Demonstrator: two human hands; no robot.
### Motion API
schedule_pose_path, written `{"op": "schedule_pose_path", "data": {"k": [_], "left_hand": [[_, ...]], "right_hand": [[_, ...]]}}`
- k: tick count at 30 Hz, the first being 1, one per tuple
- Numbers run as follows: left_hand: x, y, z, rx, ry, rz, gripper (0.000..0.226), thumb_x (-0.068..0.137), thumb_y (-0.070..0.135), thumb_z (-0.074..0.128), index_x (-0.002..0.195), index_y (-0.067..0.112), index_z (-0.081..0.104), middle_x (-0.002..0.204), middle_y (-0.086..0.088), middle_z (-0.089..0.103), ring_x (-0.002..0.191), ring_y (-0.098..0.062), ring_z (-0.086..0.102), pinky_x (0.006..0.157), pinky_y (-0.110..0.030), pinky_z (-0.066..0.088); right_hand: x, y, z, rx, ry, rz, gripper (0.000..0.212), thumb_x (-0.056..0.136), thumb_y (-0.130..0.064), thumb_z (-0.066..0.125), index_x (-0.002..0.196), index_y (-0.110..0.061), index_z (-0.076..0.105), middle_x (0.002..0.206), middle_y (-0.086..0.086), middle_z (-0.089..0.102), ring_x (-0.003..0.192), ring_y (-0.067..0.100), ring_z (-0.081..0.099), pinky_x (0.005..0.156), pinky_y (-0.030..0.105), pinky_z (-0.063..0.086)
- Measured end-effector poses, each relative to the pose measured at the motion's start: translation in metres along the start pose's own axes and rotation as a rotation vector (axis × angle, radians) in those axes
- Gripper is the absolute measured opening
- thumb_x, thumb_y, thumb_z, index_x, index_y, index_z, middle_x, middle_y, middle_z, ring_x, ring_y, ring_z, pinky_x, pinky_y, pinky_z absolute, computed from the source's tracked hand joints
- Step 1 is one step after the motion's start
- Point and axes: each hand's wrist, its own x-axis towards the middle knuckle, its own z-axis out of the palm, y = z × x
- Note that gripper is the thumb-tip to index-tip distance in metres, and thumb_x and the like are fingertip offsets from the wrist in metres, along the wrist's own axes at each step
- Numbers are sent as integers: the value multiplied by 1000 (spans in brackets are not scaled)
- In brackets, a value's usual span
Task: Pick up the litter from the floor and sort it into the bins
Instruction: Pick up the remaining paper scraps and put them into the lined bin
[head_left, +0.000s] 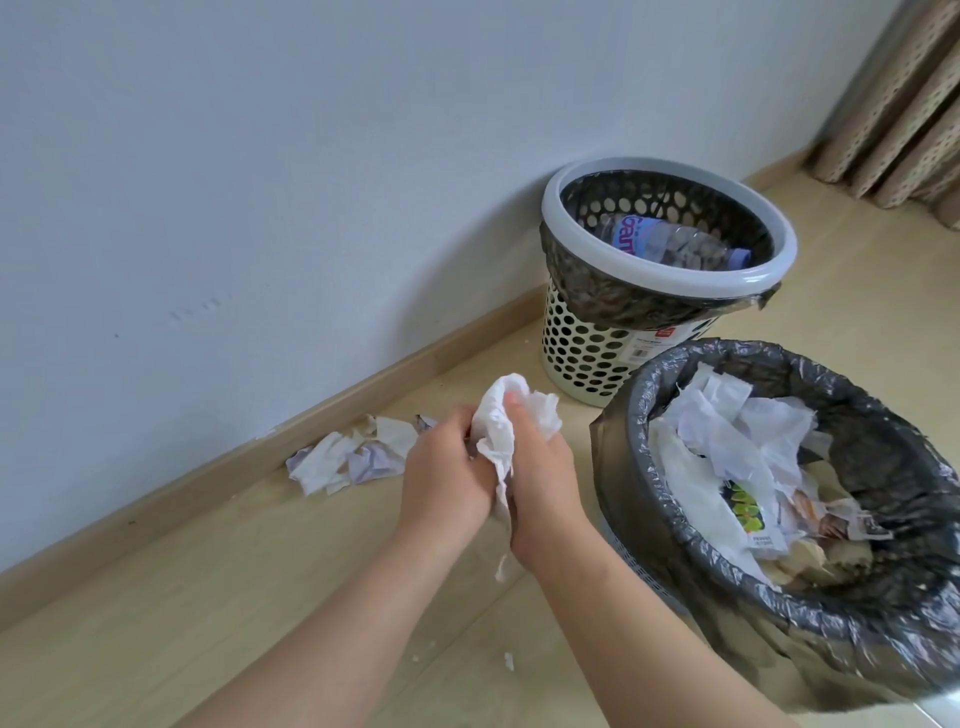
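White tissue wad (498, 431): held off floor (249, 597), just left of near bin (635, 431).
Left hand (447, 478) and right hand (545, 478) both curled round it, bunching it between them; loose tail hangs below wrists.
Handling, by look: very light, soft, crushable, tears and sheds easily. Take whole clump, not one corner.
More crumpled paper (353, 457) lies against skirting, not yet collected; tiny scraps (509, 661) nearer.
Near bin holds paper and wrappers, so likely destination.
Far bin (675, 293) holds plastic bottle (670, 241).
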Motion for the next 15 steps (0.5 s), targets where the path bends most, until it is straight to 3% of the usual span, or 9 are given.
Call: {"op": "schedule_pose_path", "data": {"k": [2,4,7,9,11,15], "left_hand": [[5,-3,-2,110,31,42,12,87,20,53,77,15,57,78,-2,60,83,-21,56,57,-24,36],[9,-1,-4,100,43,56,4,84,18,59,80,20,58,89,1,55,91,-20,52,63,-24,35],[11,7,-3,-151,-18,-17,17,82,19,64,98,26,60,102,3,59,96,-15,55,78,-27,46],[9,17,1,-287,-61,-57,19,85,14,58,97,29,60,103,6,62,98,-12,56,85,-29,47],[7,28,8,-342,-80,-56,26,88,8,49,94,30,60,100,10,62,96,-9,56,82,-25,44],[3,51,32,-496,-149,-7,21,94,16,47,93,29,64,95,10,66,94,-9,60,81,-25,48]], "right_hand": [[1,-2,-3,-93,24,-19,5,87,-24,60,83,-21,61,63,-6,63,59,12,60,54,20,46],[5,-5,-6,-148,42,-65,11,85,-16,61,76,-21,57,57,-8,56,56,10,55,54,19,44],[9,-14,-12,-193,107,-179,7,87,-13,57,80,-11,55,62,-1,51,53,10,48,46,14,41],[11,-21,-20,-174,177,-314,17,83,-15,58,68,-22,55,59,-6,49,53,10,47,55,23,44],[10,-30,-30,-240,239,-402,23,81,-17,59,63,-29,51,59,-10,48,56,10,46,59,30,42],[2,-51,-60,-401,379,-537,18,89,-17,58,76,-28,50,73,-8,55,68,8,52,63,25,44]]}}
